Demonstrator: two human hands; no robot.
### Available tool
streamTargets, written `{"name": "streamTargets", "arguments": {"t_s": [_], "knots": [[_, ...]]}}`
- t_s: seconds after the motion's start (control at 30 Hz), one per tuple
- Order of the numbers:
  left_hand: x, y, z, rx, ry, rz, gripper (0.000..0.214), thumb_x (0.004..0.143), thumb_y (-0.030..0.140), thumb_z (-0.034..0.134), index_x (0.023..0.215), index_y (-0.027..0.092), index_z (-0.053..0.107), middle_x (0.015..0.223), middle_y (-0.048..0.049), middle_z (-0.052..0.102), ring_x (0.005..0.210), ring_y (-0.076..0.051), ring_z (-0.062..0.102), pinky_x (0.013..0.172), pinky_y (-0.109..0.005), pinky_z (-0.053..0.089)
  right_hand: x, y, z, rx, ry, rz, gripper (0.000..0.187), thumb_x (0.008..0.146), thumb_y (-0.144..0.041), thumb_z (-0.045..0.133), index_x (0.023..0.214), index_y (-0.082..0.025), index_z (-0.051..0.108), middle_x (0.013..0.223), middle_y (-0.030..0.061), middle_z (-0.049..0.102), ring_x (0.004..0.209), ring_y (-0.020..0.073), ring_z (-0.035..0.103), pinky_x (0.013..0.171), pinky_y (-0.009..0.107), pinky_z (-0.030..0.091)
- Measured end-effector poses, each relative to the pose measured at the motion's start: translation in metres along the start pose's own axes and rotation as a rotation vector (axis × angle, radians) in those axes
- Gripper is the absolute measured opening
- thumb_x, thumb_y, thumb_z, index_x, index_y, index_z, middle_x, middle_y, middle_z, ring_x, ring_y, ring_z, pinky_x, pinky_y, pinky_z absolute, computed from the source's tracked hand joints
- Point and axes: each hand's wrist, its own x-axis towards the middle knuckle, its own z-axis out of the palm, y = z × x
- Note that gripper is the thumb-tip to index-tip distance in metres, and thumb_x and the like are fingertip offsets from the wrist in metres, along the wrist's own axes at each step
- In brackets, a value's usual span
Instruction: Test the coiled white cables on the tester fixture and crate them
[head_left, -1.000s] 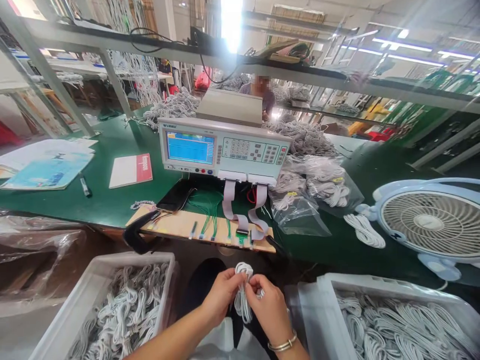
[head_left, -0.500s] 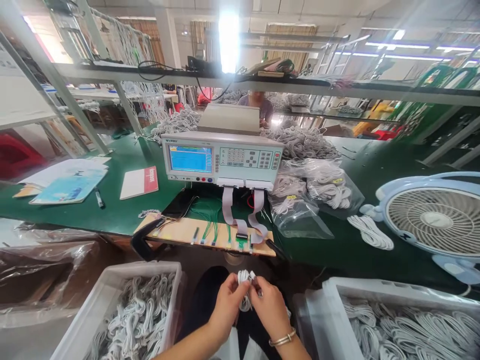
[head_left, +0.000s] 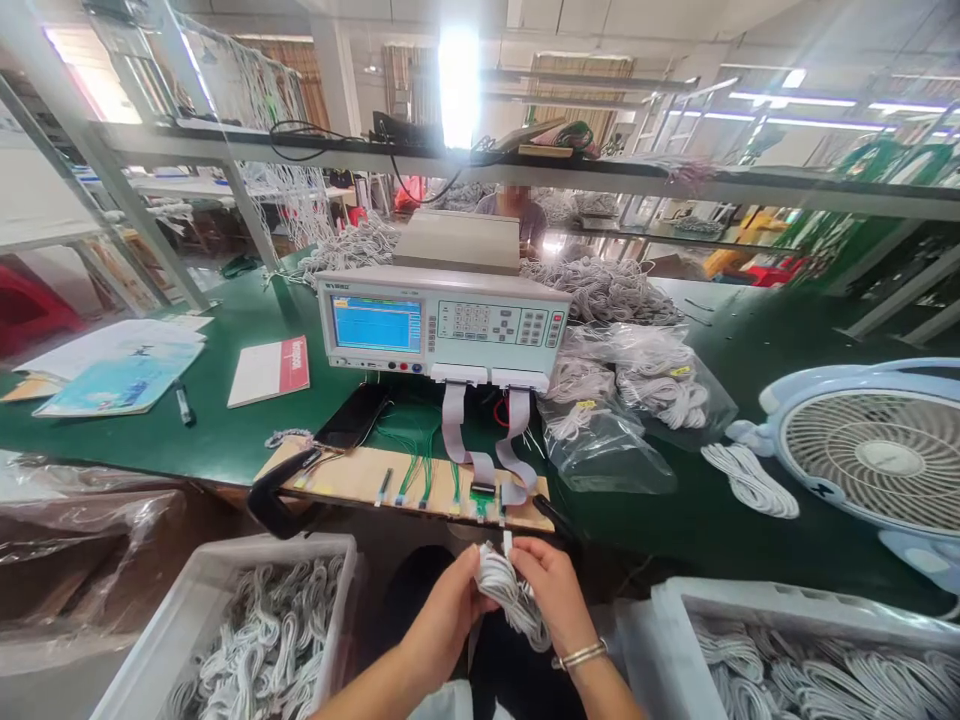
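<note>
My left hand is closed around one end of a coiled white cable, whose loops hang down between my two hands. With thumb and fingers, my right hand pinches the cable's white plug, which points up and away from me. The plug is just under the front edge of a wooden board, close to a small connector at the board's right part. A green circuit piece and grey ribbon cables sit on that board. The ribbons run up to a tester with a lit blue screen.
Crates of coiled cables stand at left and right. Bagged cables, a loose cable bundle and a blue fan lie on the green table. A black clamp grips the board's left end. A person sits beyond.
Both hands have moved a little forward, toward the board. The plug in my right hand now points up near the board's edge, and the coil tilts down to the right.
</note>
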Motion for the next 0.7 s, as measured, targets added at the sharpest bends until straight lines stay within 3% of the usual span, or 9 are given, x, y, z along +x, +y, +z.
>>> {"name": "streamTargets", "arguments": {"t_s": [0.13, 0.37, 0.43, 0.6, 0.7], "knots": [[0.008, 0.004, -0.012, -0.079, 0.105, -0.103, 0.031, 0.072, 0.042, 0.050, 0.085, 0.014, 0.057, 0.085, -0.0061, 0.058, 0.077, -0.014, 0.051, 0.069, -0.027, 0.040, 0.005, -0.005, 0.002, 0.035, -0.013, 0.027, 0.030, 0.064, -0.038, 0.060, 0.080, -0.013, 0.067, 0.064, 0.0034, 0.065, 0.059, 0.0178, 0.055, 0.055, 0.025, 0.042], [0.014, 0.018, -0.020, 0.070, 0.174, -0.087, 0.027, 0.063, 0.036, 0.063, 0.075, 0.013, 0.059, 0.069, -0.0014, 0.056, 0.058, -0.007, 0.048, 0.058, -0.019, 0.039, 0.007, -0.004, 0.013, 0.177, 0.022, 0.041, 0.031, 0.065, -0.037, 0.061, 0.083, -0.011, 0.066, 0.063, 0.0056, 0.065, 0.058, 0.0177, 0.057, 0.054, 0.026, 0.044], [0.014, 0.018, -0.018, 0.099, 0.199, -0.062, 0.027, 0.062, 0.036, 0.064, 0.073, 0.013, 0.058, 0.063, 0.0007, 0.053, 0.055, -0.006, 0.046, 0.057, -0.019, 0.039, 0.005, -0.004, 0.011, 0.065, 0.034, -0.043, 0.033, 0.068, -0.038, 0.058, 0.086, -0.012, 0.065, 0.068, 0.0066, 0.066, 0.062, 0.0192, 0.058, 0.057, 0.027, 0.045], [0.018, 0.010, -0.012, 0.147, 0.215, -0.059, 0.027, 0.059, 0.034, 0.066, 0.068, 0.012, 0.054, 0.061, 0.0000, 0.052, 0.056, -0.008, 0.048, 0.059, -0.022, 0.041, -0.002, -0.012, -0.007, -0.451, 0.064, -0.266, 0.026, 0.072, -0.038, 0.053, 0.085, -0.019, 0.065, 0.077, 0.0067, 0.066, 0.070, 0.0210, 0.058, 0.064, 0.028, 0.044], [0.023, 0.003, -0.009, 0.127, 0.230, 0.001, 0.026, 0.059, 0.033, 0.066, 0.065, 0.011, 0.053, 0.062, -0.0021, 0.054, 0.056, -0.010, 0.049, 0.061, -0.027, 0.043, -0.005, -0.014, -0.013, -0.511, 0.024, -0.280, 0.024, 0.072, -0.037, 0.053, 0.082, -0.018, 0.064, 0.073, 0.0055, 0.066, 0.066, 0.0195, 0.058, 0.060, 0.025, 0.044]]}}
